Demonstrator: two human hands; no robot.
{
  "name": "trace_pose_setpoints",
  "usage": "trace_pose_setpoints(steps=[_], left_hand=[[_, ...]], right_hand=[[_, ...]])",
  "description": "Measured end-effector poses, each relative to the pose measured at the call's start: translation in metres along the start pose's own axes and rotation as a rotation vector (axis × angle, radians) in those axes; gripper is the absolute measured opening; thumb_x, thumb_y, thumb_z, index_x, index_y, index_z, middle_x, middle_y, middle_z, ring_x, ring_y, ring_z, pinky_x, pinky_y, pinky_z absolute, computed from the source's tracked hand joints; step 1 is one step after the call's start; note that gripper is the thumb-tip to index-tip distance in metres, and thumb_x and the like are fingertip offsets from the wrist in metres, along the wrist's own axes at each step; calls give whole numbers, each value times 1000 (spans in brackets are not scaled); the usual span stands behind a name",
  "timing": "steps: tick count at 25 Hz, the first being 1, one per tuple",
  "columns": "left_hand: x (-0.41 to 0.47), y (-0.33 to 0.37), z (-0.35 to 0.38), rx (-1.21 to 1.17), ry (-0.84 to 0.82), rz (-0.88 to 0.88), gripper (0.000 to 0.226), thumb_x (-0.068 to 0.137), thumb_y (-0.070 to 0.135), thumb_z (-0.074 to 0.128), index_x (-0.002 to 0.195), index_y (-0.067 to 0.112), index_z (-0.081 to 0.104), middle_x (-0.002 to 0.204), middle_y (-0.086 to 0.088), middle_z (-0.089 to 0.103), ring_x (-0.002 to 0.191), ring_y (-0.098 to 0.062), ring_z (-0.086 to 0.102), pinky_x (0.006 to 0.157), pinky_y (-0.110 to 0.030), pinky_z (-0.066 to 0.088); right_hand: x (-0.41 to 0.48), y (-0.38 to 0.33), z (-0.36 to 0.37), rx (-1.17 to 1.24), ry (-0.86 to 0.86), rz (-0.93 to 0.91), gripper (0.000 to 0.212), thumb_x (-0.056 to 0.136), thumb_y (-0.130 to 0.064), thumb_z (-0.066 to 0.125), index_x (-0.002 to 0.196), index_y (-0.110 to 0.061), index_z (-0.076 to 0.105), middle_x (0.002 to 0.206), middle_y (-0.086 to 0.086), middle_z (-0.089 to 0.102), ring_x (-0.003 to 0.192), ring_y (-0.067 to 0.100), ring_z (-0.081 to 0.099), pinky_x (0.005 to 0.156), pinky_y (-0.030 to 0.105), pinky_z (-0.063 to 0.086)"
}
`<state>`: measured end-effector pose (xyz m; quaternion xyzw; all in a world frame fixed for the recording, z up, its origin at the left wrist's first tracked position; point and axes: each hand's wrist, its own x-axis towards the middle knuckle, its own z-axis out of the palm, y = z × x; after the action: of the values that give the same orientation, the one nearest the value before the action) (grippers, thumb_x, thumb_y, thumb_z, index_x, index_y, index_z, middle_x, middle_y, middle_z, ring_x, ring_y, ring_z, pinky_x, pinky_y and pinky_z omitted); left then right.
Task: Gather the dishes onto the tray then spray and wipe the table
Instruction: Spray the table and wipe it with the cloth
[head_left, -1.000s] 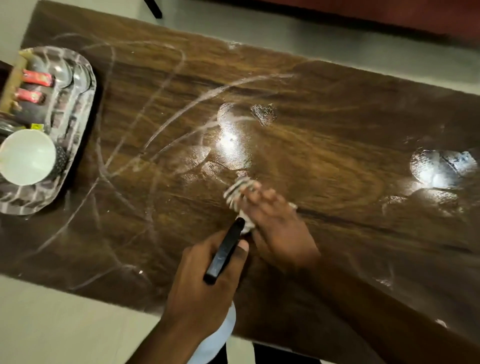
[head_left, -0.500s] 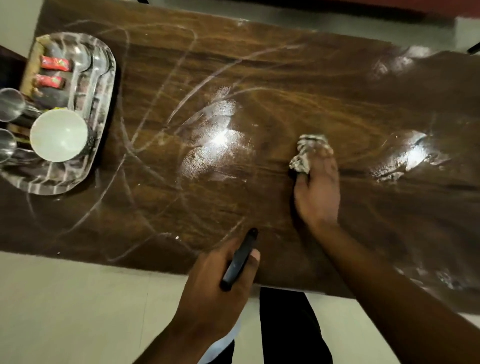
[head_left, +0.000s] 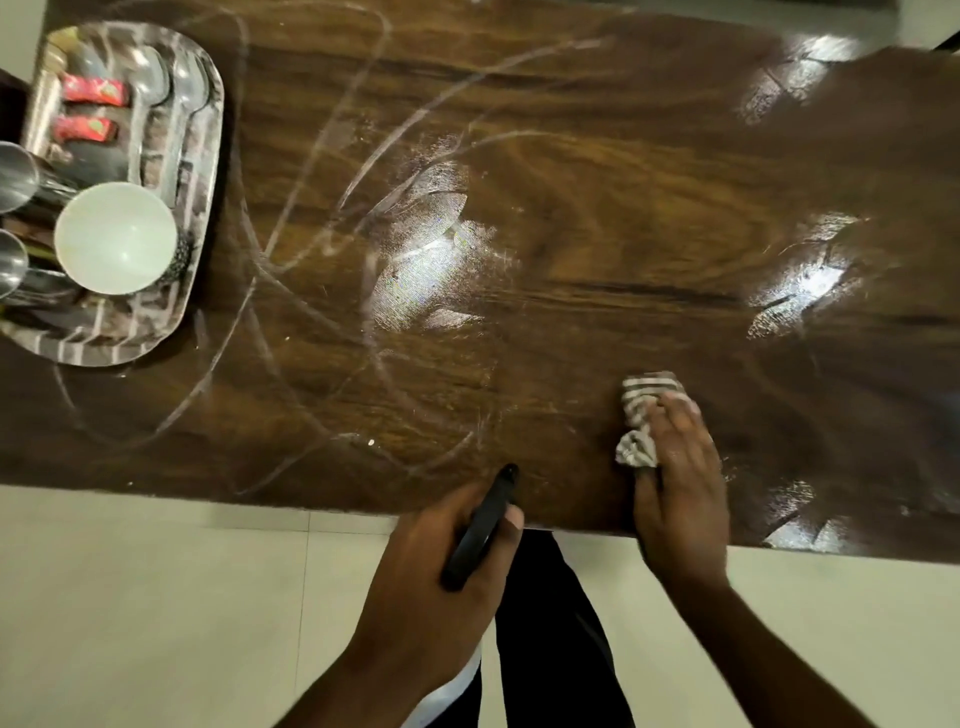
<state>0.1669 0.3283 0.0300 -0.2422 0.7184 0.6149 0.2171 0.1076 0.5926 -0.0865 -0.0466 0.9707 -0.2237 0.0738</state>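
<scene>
My right hand (head_left: 680, 478) holds a bunched striped cloth (head_left: 641, 405) down on the dark wooden table (head_left: 571, 182), close to its near edge. My left hand (head_left: 431, 587) grips the black head of a spray bottle (head_left: 480, 525) just off that edge; the white bottle body is mostly hidden under the hand. At the far left stands a patterned tray (head_left: 202, 171) carrying a white bowl (head_left: 115, 237), steel cups (head_left: 13, 176), spoons (head_left: 150, 88) and two red packets (head_left: 93, 91). Whitish curved wipe streaks and wet glare cover the tabletop.
Pale tiled floor (head_left: 156, 597) lies below the near table edge, and my dark trousers (head_left: 550, 623) show between my arms. Bright light reflections sit at the table's centre and right end.
My right hand swept the cloth from the table's middle out to the right, then back toward the near edge. My left hand kept the spray bottle at the near edge.
</scene>
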Motion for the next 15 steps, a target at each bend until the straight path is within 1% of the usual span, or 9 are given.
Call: trace_pose_setpoints(steps=[2,3,4,6,9,11,12,13,15], left_hand=[[0,-2,0,10,26,2,46,88,61,61,86,16,70,56,-1,55,50,-25,55,58,-59,52],[0,-3,0,9,52,10,46,87,62,61,85,17,71,57,-3,57,50,-28,56,57,-61,52],[1,-4,-1,11,75,20,45,87,62,61,85,19,71,59,-5,60,51,-28,58,57,-61,51],[1,-6,-6,27,112,56,37,91,58,61,89,22,73,64,-2,65,55,-21,62,58,-51,53],[-2,-12,-19,33,181,73,27,94,50,63,96,27,77,67,11,71,56,-6,65,59,-25,50],[-6,-19,-28,-11,209,37,27,92,53,63,89,29,76,63,6,69,51,-6,60,54,-29,48],[-9,-22,-31,-36,214,12,31,90,56,63,84,28,74,62,-1,68,48,-9,57,52,-37,48],[-12,-25,-34,-57,222,-11,37,87,60,62,83,26,73,63,-8,67,46,-15,55,52,-46,49],[-18,-28,-38,-75,252,-36,43,85,64,61,85,23,73,66,-14,68,47,-28,54,54,-54,50]], right_hand=[[-15,-48,31,82,179,354,62,98,-16,43,160,-8,47,169,14,42,162,34,30,131,54,24],[-24,-77,45,98,183,417,65,97,-18,40,161,-8,45,169,16,41,162,34,29,131,52,22],[-36,-104,56,93,154,377,62,101,-20,37,161,-7,43,169,18,41,161,33,28,130,51,21],[-58,-139,72,131,34,65,51,114,-31,33,159,-10,43,165,15,45,157,29,31,126,48,24],[-40,-123,70,83,-378,-612,51,107,-24,57,157,-20,48,163,3,50,159,23,36,130,44,26],[10,-88,53,-123,-579,-964,68,97,-15,62,162,-23,43,171,1,41,165,24,24,135,45,16],[35,-72,43,-223,-581,-1009,72,96,-15,62,164,-25,39,174,1,36,166,25,21,135,46,17],[56,-60,32,-262,-519,-929,73,98,-16,61,166,-25,37,175,1,33,166,25,20,134,47,19],[84,-50,16,-136,-276,-514,70,99,-16,55,167,-23,37,176,5,31,166,26,21,133,52,22]])
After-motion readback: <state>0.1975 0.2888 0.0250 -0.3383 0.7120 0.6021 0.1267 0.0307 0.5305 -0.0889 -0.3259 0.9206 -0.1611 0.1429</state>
